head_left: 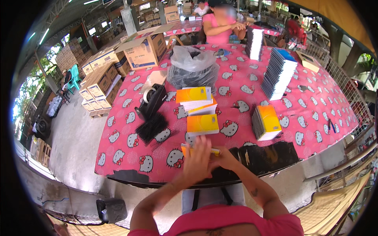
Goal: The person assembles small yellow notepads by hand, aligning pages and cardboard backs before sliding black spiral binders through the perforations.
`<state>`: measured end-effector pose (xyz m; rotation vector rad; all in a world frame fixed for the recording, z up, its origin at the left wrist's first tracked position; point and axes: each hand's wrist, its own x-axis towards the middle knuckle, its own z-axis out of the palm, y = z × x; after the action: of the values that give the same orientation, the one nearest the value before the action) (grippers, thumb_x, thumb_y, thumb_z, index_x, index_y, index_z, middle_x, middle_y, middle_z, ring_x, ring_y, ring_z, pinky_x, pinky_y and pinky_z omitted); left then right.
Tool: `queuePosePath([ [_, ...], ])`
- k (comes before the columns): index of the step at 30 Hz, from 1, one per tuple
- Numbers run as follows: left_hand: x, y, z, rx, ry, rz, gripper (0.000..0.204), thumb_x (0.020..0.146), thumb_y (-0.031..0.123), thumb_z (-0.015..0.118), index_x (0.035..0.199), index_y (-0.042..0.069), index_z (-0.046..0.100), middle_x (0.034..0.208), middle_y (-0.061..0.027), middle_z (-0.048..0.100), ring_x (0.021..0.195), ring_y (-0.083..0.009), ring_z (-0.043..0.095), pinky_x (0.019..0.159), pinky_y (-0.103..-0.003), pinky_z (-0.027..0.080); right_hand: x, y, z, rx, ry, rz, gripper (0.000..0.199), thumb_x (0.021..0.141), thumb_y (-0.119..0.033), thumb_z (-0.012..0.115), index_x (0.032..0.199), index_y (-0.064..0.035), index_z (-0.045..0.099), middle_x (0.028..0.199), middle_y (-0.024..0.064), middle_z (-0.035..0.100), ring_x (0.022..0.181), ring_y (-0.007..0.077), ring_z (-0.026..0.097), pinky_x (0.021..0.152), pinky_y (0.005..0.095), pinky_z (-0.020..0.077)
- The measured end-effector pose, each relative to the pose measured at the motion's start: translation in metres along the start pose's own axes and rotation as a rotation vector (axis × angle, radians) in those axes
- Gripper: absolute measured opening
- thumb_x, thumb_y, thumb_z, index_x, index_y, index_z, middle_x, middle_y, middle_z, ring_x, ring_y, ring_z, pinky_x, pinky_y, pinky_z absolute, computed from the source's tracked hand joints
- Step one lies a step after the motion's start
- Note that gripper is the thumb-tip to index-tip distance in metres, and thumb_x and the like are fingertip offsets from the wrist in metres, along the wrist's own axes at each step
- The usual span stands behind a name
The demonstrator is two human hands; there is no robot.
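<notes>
Ahead, stacked notebooks (202,123) separate left hand (198,160) from bag (191,74).

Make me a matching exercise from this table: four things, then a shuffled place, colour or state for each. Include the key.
1. Open cardboard box
2. Plastic bag
3. Tall leaning notebook stack
4. Nearest yellow-orange notebook

A. Blue on top
B. Partly covered by the left hand
C. On the far left of the table
D. Translucent, dark inside

Pairs: 1-C, 2-D, 3-A, 4-B
</notes>
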<state>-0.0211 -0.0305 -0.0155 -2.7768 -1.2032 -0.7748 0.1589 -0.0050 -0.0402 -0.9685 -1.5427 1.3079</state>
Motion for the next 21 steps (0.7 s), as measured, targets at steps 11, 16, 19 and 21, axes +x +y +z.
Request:
queuePosePath([
  [11,0.046,-0.011,-0.025,0.168,0.039,-0.014,0.082,0.098,0.059,0.037,0.147,-0.007,0.032,0.155,-0.0279,0.029,0.147,-0.0429,0.023,0.116,-0.062,0.006,0.003,-0.011,-0.003,0.065,0.008,0.047,0.022,0.094,-0.015,0.064,0.112,-0.0018,0.063,0.089,0.0021,0.068,0.079,0.0069,0.06,0.068,0.027,0.0511],
  [16,0.014,0.003,-0.003,-0.026,0.099,0.061,0.073,0.099,0.053,0.041,0.145,-0.004,0.039,0.152,-0.0212,0.038,0.144,-0.0373,0.031,0.114,-0.061,0.015,0.004,-0.008,-0.001,0.146,0.021,0.015,0.022,0.094,-0.012,0.063,0.111,0.0006,0.064,0.087,0.0015,0.067,0.078,0.0073,0.06,0.068,0.0278,0.051],
  [19,0.043,-0.008,-0.019,0.095,0.103,0.04,0.064,0.099,0.045,0.046,0.144,-0.001,0.041,0.149,-0.0193,0.041,0.141,-0.0359,0.035,0.114,-0.06,0.017,0.007,-0.001,-0.007,0.114,-0.046,0.03,0.023,0.093,-0.011,0.063,0.112,0.0017,0.064,0.09,0.0035,0.068,0.082,0.0084,0.061,0.072,0.0282,0.051],
  [21,0.044,-0.01,-0.015,0.027,0.151,0.029,0.055,0.098,0.039,0.051,0.139,0.002,0.048,0.142,-0.0165,0.049,0.135,-0.0332,0.044,0.115,-0.059,0.018,0.01,0.013,-0.014,0.023,-0.017,-0.022,0.025,0.092,-0.011,0.065,0.114,0.0016,0.064,0.092,0.0052,0.068,0.084,0.0088,0.061,0.074,0.0286,0.0506],
])
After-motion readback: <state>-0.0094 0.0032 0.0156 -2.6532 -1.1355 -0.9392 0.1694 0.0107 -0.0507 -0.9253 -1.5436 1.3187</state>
